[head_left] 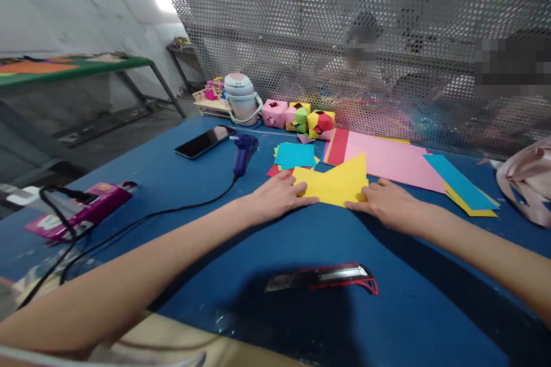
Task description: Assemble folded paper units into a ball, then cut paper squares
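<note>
A folded sheet of yellow paper lies on the blue table between my two hands, with a pointed flap standing out at its upper right. My left hand grips its lower left corner, the thumb along the near edge. At the lower right corner, my right hand holds the same sheet with thumb and bent fingers. Just beyond my left hand is a small pile of blue, red and green paper pieces. Nearer to me lies a utility knife with a black and red handle.
A blue glue gun and a phone lie left, its cord running to a purple power strip. Behind stand a white jug and folded paper cubes. Pink sheets lie by the perforated metal screen.
</note>
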Action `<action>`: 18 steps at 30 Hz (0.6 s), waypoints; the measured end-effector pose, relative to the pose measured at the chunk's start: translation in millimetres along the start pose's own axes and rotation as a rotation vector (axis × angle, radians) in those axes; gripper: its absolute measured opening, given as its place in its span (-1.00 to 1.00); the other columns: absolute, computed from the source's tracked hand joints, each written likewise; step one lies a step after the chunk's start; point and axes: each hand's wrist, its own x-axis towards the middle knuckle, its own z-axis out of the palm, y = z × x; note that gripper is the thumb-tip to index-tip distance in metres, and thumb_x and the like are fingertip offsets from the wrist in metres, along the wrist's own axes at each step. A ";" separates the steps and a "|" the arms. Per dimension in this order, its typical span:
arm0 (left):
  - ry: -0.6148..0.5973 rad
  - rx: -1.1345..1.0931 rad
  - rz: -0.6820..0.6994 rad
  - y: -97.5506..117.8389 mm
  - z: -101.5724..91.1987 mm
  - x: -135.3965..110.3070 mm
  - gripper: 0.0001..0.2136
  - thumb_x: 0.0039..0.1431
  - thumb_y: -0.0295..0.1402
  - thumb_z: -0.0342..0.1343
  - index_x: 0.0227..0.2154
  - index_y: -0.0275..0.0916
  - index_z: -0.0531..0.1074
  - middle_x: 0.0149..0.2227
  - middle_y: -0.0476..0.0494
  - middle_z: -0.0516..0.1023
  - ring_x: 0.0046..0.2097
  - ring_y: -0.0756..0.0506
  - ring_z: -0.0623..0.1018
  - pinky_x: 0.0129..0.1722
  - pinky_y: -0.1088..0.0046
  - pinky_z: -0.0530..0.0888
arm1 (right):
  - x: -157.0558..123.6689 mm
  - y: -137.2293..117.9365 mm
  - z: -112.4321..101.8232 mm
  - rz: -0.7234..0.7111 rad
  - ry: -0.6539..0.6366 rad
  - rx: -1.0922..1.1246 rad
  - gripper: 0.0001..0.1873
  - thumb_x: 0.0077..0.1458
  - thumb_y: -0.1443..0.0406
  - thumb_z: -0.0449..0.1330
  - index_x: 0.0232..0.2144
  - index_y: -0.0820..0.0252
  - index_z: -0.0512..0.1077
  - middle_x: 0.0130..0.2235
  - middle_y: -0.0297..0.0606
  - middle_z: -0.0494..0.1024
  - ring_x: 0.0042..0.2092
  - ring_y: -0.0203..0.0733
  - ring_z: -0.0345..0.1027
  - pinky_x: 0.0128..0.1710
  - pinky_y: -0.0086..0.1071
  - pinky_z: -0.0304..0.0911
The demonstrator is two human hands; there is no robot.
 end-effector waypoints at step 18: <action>0.110 -0.334 -0.203 24.4 -16.5 -15.8 -0.65 0.13 -0.58 -0.10 -0.03 -0.36 0.39 -0.02 -0.33 0.44 0.00 -0.19 0.45 -0.02 0.28 0.41 | -9.6 -47.4 -7.5 0.264 0.276 0.284 -0.56 0.16 0.44 -0.04 0.08 0.36 0.33 0.02 0.06 0.47 0.00 0.05 0.36 -0.07 -0.10 0.24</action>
